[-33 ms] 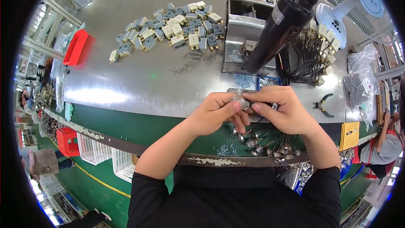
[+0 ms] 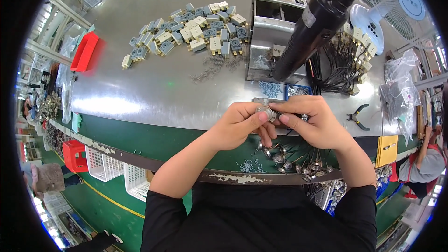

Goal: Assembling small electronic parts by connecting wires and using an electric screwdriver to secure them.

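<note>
My left hand (image 2: pixel 242 123) pinches a small round metal part (image 2: pixel 269 114) between thumb and fingers. From the other side, my right hand (image 2: pixel 310 121) closes its thumb and fingers on the same part, so much of it is hidden. Both hands meet over the near edge of the steel tabletop. Under them on the green strip lie several round metal parts with dark wires (image 2: pixel 312 168). A scatter of small screws (image 2: pixel 252 165) is just left of these. Beyond my fingers are a pile of bluish screws (image 2: pixel 269 88) and a blue tray (image 2: pixel 297 90).
A black cylindrical power screwdriver (image 2: pixel 298 37) hangs before a metal fixture (image 2: pixel 266 42). Grey and cream connector blocks (image 2: pixel 196 30) and loose springs (image 2: pixel 212 67) lie at the far side. Pliers (image 2: pixel 358 116), wired connectors (image 2: pixel 359 56) and a fan (image 2: pixel 368 21) are right; a red bin (image 2: pixel 85 52) is left.
</note>
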Available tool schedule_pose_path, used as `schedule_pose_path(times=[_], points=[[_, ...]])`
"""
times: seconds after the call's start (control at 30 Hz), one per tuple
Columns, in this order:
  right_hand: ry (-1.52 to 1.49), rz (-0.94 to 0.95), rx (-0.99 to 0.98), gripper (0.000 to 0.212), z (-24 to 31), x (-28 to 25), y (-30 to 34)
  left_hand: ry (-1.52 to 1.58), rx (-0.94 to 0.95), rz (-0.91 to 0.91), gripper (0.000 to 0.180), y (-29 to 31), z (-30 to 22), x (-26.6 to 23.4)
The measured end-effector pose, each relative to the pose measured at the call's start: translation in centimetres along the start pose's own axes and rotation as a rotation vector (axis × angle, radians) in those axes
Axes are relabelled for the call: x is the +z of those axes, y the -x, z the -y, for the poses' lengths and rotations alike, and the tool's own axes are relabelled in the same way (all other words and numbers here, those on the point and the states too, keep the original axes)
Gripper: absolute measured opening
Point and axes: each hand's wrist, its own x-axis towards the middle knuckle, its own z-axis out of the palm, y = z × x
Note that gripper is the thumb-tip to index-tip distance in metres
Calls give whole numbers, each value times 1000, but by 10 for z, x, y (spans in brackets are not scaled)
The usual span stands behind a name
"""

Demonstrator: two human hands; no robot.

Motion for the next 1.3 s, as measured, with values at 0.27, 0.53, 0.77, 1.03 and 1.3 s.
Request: schedule_pose_path(times=[0.27,0.53,0.77,1.03,1.3], points=[[622,134,167,49,-9,-23,18,-1500,481,-798,30,23,-86,-35],[626,95,129,23,-40,-25,8,-2006,170,-1443,44,119,-140,-229],[713,125,240,18,-43,-19,9,-1708,-44,-1401,36,139,-135,-216],[676,86,213,13,-50,-18,7,351,399,-296,55,117,-44,-69],[587,20,221,16,-49,-14,4,146,230,-60,64,68,-38,-14]])
